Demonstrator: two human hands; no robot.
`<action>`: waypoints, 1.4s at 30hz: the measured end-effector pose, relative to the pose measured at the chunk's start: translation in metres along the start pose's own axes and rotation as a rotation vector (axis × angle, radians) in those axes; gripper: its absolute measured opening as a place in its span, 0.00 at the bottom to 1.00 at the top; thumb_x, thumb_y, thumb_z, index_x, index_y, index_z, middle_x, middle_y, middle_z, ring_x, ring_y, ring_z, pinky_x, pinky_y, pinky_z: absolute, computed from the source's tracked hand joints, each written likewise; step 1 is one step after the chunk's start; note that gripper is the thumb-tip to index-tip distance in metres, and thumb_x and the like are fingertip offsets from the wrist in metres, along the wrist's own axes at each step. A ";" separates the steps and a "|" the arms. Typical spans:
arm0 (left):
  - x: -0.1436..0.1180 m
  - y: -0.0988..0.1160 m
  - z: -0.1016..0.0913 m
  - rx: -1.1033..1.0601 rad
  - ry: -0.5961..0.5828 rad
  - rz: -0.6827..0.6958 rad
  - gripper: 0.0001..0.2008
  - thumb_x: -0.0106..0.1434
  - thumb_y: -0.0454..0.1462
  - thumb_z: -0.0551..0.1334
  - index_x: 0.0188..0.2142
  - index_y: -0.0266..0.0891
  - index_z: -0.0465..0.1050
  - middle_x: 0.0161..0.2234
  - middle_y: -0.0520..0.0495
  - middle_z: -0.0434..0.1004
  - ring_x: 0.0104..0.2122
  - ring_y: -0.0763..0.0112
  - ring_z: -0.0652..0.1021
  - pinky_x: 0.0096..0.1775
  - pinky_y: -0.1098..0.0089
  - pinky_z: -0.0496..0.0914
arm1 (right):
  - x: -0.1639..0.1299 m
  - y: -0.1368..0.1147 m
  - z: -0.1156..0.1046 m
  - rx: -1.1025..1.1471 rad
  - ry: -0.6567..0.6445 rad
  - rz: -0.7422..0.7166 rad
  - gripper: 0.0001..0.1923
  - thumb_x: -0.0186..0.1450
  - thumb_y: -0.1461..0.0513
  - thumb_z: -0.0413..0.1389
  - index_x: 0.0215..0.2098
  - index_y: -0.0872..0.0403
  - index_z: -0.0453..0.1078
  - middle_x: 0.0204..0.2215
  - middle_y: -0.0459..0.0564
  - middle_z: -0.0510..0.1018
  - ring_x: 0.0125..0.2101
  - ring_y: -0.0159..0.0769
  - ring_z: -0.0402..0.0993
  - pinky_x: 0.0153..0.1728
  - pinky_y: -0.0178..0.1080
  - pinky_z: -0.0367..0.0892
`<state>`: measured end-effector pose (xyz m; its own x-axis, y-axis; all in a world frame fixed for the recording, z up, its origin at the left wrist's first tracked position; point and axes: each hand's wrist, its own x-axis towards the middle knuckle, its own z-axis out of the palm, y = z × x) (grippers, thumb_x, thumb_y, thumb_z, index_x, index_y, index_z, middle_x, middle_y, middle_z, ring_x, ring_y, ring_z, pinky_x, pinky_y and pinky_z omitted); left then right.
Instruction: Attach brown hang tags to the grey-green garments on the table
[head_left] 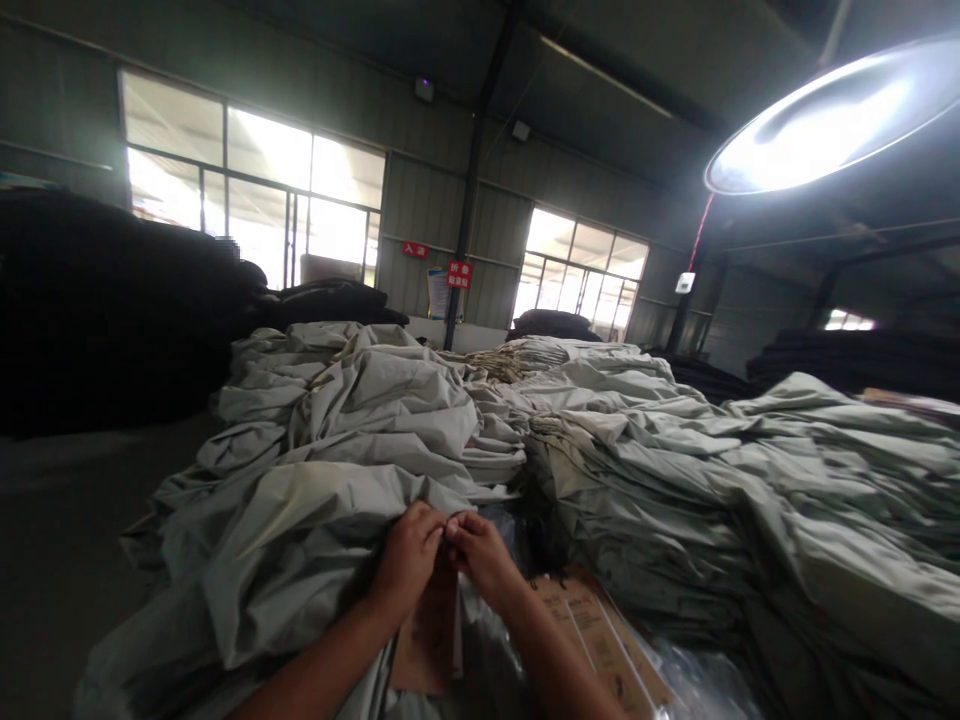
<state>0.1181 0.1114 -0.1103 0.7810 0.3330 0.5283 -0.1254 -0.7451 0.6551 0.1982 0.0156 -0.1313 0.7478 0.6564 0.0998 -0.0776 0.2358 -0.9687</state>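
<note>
My left hand (411,555) and my right hand (484,558) meet at the near edge of a pile of pale grey-green fabric (337,500). Both are closed in a pinch, fingertips almost touching. From between them hangs a brown cardboard hang tag (424,645), held by its upper end. Whatever fastening lies between the fingertips is too small to make out. Beside my right forearm rests a stack of printed brown hang tags (592,630) with black loops at the top. Clear plastic (697,680) lies around that stack.
More folded grey-green fabric (675,500) is heaped to the right. Dark piles (112,300) rise at the left, with others at the back. A bright round lamp (832,120) hangs at the upper right, with a red cord and white switch (685,283) below it.
</note>
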 end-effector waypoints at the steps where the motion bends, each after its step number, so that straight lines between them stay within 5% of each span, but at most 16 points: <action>1: 0.001 -0.004 0.002 -0.077 0.029 -0.027 0.08 0.52 0.31 0.52 0.23 0.40 0.69 0.28 0.49 0.69 0.31 0.70 0.72 0.36 0.72 0.66 | 0.000 -0.001 0.000 0.020 -0.007 0.024 0.20 0.42 0.51 0.65 0.21 0.54 0.62 0.12 0.38 0.63 0.14 0.23 0.55 0.16 0.29 0.47; 8: 0.010 -0.021 0.003 -0.456 -0.110 -0.216 0.08 0.45 0.36 0.55 0.24 0.37 0.71 0.22 0.55 0.67 0.16 0.78 0.65 0.22 0.74 0.60 | 0.002 0.003 0.000 0.117 -0.001 0.109 0.25 0.34 0.54 0.69 0.22 0.54 0.60 0.11 0.35 0.63 0.13 0.22 0.56 0.15 0.28 0.44; 13: 0.011 -0.024 -0.001 -0.354 -0.154 -0.170 0.06 0.48 0.34 0.54 0.23 0.38 0.68 0.18 0.56 0.64 0.17 0.76 0.65 0.22 0.73 0.60 | 0.002 0.005 0.000 0.152 0.054 0.115 0.28 0.31 0.55 0.70 0.21 0.53 0.58 0.10 0.35 0.63 0.12 0.23 0.57 0.14 0.28 0.43; 21: 0.011 -0.018 -0.001 -0.056 0.042 -0.066 0.03 0.46 0.30 0.56 0.20 0.39 0.65 0.23 0.51 0.70 0.28 0.69 0.72 0.34 0.70 0.65 | 0.003 0.007 0.000 -0.073 0.128 -0.022 0.18 0.38 0.53 0.66 0.19 0.57 0.69 0.12 0.39 0.64 0.15 0.23 0.54 0.18 0.31 0.48; 29: 0.014 -0.019 -0.005 -0.164 -0.012 -0.106 0.03 0.44 0.31 0.57 0.19 0.39 0.63 0.21 0.54 0.68 0.26 0.72 0.70 0.31 0.73 0.64 | 0.007 0.011 -0.002 -0.190 0.156 -0.191 0.10 0.40 0.58 0.64 0.16 0.55 0.71 0.16 0.42 0.68 0.22 0.29 0.59 0.25 0.33 0.54; 36: 0.013 -0.018 -0.006 -0.543 -0.211 -0.346 0.06 0.45 0.33 0.57 0.23 0.41 0.58 0.15 0.61 0.61 0.14 0.76 0.67 0.18 0.75 0.61 | 0.008 0.017 -0.005 -0.386 0.068 -0.308 0.04 0.47 0.63 0.58 0.19 0.54 0.67 0.21 0.43 0.66 0.25 0.31 0.60 0.28 0.33 0.56; 42: 0.011 -0.016 -0.008 -0.311 -0.122 -0.155 0.02 0.45 0.31 0.55 0.21 0.39 0.63 0.21 0.55 0.66 0.25 0.71 0.72 0.30 0.71 0.67 | 0.007 0.015 -0.004 -0.466 0.076 -0.343 0.03 0.46 0.66 0.55 0.18 0.54 0.63 0.22 0.43 0.64 0.27 0.32 0.59 0.29 0.33 0.56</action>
<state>0.1241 0.1319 -0.1104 0.8704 0.3428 0.3534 -0.1648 -0.4734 0.8653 0.2050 0.0209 -0.1464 0.7255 0.5406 0.4260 0.4630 0.0746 -0.8832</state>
